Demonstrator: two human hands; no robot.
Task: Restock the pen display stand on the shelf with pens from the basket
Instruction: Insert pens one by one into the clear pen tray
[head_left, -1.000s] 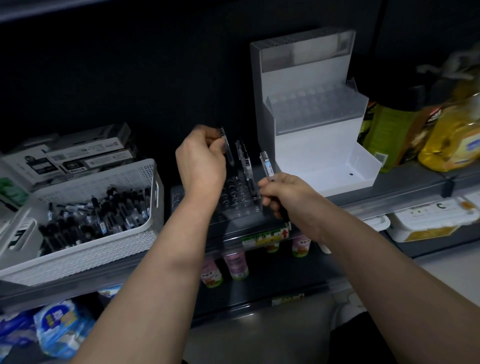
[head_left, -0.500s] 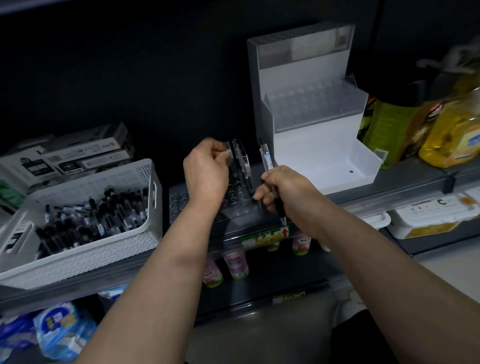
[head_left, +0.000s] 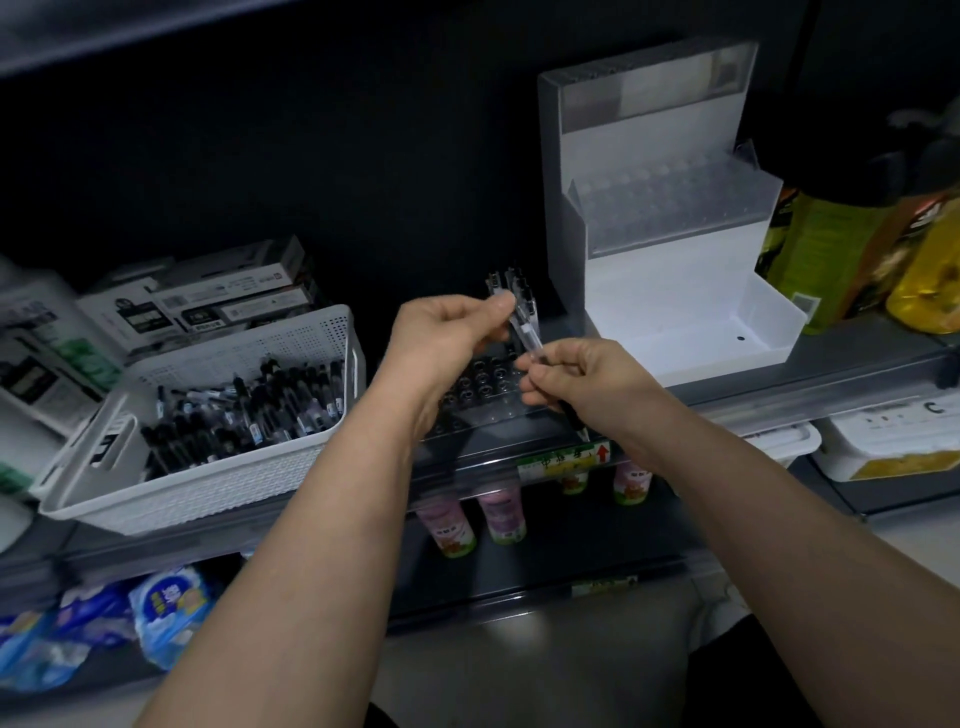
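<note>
Dark shelving fills the view, with a grey shelf (head_left: 779, 384) running across the middle. On it, at centre, sits a clear pen display stand (head_left: 483, 387) with rows of round holes, most of them bare; a few pens (head_left: 511, 286) stand upright along its back row. To its left is a white perforated basket (head_left: 218, 483) heaped with black-and-clear pens lying at all angles. Behind the basket lie boxes (head_left: 228, 299) of stock. Right of the clear stand is a taller white stepped stand (head_left: 670, 218), and past it some yellow and green bottles (head_left: 831, 249).

Both hands are over the clear stand. The right hand (head_left: 587, 384) has its grip closed on a pen (head_left: 530, 340) with a clear barrel and dark lower end, held slanted, tip pointing down toward the shelf edge. The left hand (head_left: 447, 332) pinches the upper end of that same pen between thumb and forefinger, just in front of the upright pens.

Small pink bottles (head_left: 498, 514) stand on the shelf below.
</note>
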